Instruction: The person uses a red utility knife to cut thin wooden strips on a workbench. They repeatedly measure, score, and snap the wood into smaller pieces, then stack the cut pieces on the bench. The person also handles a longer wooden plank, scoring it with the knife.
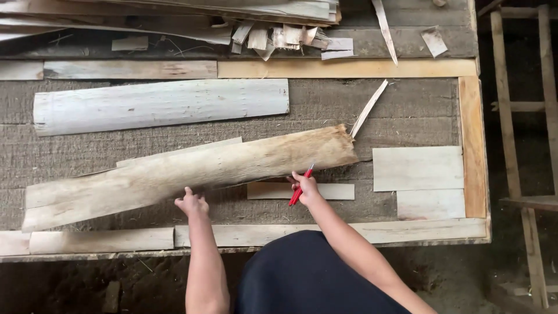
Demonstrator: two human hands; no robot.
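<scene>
Presently the fingers of the right hand (306, 187) are curled shut around a red pen (300, 189), its tip meeting the near edge of a long pale veneer sheet (192, 174). The left hand (192, 203) sits further along that same near edge, fingers loosely bent with the thumb raised against the sheet; whether it grips or merely steadies cannot be told.

The veneer sheet lies flat on the bench (474, 145), slanting across it from beyond the left hand to just past the right. Judged from its thinness and ragged far end, it is light, somewhat flexible and liable to split along the grain; supporting it with flat palms at both long edges seems safer than pinching one end.

Just beyond the sheet lies a greyer veneer strip (160, 106). To the right of the pen fingers rest two small rectangular offcuts (418, 168), and directly under them a narrow slat (334, 191). A thin splinter (368, 109) leans up from the sheet's far right end. Further off, a pile of scrap strips (279, 35) lines the back.

No packages, labels or signs are visible.
</scene>
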